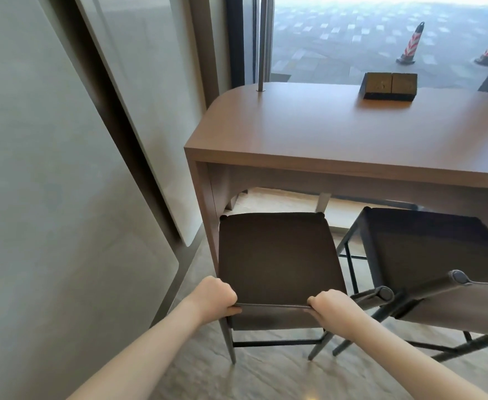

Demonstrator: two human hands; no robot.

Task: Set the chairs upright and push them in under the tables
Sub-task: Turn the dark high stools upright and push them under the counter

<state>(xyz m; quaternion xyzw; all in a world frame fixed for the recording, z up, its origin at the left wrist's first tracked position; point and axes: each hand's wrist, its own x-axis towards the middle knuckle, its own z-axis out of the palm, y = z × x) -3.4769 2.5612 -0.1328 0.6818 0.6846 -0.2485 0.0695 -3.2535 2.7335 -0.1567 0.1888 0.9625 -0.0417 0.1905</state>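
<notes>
A dark brown chair (277, 255) stands upright in front of the wooden table (338, 134), its seat's front edge at the table's near edge. My left hand (215, 295) grips the left end of the chair's low backrest. My right hand (328, 306) grips the backrest's right end. A second dark chair (427, 246) stands upright just to the right, its seat partly under the table and its backrest close to my right hand.
A grey wall panel (63, 168) runs close along the left of the table. A brown block (388, 85) and a metal post (261, 53) sit on the table by the window. Traffic cones (410, 44) stand outside. Marbled floor lies behind the chairs.
</notes>
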